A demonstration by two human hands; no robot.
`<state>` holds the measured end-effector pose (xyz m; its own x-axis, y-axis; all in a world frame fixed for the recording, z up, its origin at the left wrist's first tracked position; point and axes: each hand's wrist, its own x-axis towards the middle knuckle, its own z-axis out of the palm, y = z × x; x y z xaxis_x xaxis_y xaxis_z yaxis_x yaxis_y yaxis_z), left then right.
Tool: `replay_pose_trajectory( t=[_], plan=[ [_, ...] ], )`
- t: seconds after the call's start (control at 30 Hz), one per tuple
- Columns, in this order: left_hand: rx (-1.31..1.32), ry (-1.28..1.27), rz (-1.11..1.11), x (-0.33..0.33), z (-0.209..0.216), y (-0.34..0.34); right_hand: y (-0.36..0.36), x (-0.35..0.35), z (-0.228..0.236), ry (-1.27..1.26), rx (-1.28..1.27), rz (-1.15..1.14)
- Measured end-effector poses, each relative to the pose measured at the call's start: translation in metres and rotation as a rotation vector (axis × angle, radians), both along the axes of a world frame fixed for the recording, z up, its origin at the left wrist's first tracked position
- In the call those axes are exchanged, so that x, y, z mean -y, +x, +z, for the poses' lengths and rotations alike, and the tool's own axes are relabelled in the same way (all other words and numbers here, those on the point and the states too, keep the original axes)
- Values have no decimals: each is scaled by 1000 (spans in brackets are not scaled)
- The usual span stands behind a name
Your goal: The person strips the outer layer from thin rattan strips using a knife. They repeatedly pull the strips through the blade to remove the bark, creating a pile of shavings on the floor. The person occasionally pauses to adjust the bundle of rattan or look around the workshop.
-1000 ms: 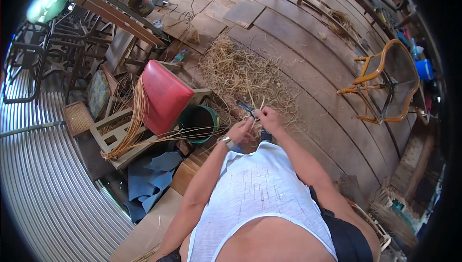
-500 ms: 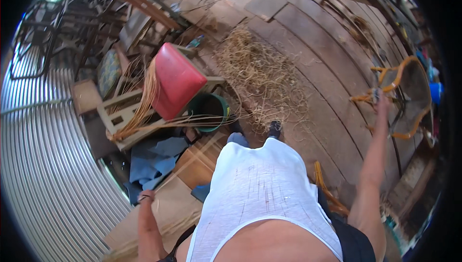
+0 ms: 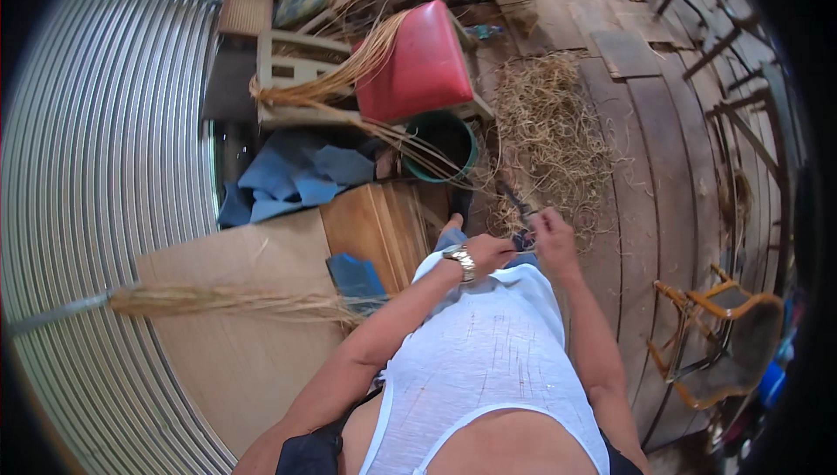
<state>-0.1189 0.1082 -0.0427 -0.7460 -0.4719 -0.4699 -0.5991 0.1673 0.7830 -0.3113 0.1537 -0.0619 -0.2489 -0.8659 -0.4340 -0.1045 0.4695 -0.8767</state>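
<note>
**Both hands closed on a fibre strand and a dark tool, at the lap**

- Left hand (image 3: 490, 252): wrist bears a gold-coloured watch (image 3: 461, 262). Fingers curled shut; they appear to pinch the near end of a thin pale strand (image 3: 523, 250), though the grip itself is too small to read clearly.
- Right hand (image 3: 549, 232): just beside the left, almost touching it. Fingers closed around a slim dark tool (image 3: 516, 203); its kind cannot be told.
- Strand: lies between the two hands, long axis roughly crosswise, from one hand to the other. Both hands are equally near it.
- Tool: long axis runs up and away from the right hand, tip toward the pile of loose straw (image 3: 554, 139) on the plank floor (image 3: 645, 178).
- Nearby: green bucket (image 3: 443, 145), with long fibres trailing out toward the hands; red cushion (image 3: 417, 65) on a pale wooden frame; blue cloth (image 3: 292, 174); a bound fibre bundle (image 3: 235, 300) on a board at left; a cane chair (image 3: 719, 335) at right.
</note>
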Motion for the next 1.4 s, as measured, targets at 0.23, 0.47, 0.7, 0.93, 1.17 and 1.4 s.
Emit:
replay_pose_trajectory(
  t=[0.23,0.47,0.7,0.93,1.17,1.4],
  plan=[
    [102,-68,54,-8,16,112,-31,-47,-16,46,-232,347],
    [567,-237,222,-15,29,322,-253,-132,-54,459,-1070,301],
    [838,-528,938,-19,69,478,-288,-110,-63,211,-1010,-98],
    [770,-1390,1781,-45,293,727,-120,-29,-145,-55,-1040,370],
    [945,-1518,1983,-90,431,905,-23,14,-91,120,-1013,618],
    [811,-1360,2135,-72,440,971,-42,-18,-33,270,-1098,531]
  ],
)
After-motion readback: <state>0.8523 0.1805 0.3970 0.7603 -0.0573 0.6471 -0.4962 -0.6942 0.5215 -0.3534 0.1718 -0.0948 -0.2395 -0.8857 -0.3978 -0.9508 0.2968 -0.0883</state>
